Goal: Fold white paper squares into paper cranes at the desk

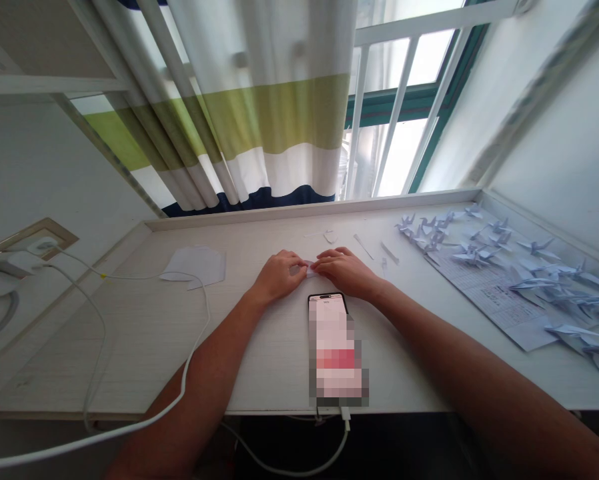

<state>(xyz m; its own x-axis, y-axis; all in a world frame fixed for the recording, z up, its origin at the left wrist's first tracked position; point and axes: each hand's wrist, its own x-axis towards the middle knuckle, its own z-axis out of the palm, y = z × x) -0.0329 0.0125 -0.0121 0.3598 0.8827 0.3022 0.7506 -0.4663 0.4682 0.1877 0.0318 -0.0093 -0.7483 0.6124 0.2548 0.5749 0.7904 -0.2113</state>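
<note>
Between my two hands, at the middle of the desk, is a small piece of folded white paper (310,268), mostly covered by my fingers. My left hand (281,277) pinches its left side with thumb and fingers. From the right, my right hand (343,270) has its fingers bent over the paper's other edge. Just below the hands lies a phone (331,343) with a lit, blurred screen. A few narrow paper strips (389,252) rest beyond my right hand.
Many folded paper cranes (472,252) crowd the right side, partly on a printed sheet (499,313). Loose white paper sheets (197,263) lie at left. A white cable (207,313) crosses the left side from a wall socket (42,247). A curtain (274,113) hangs behind the desk.
</note>
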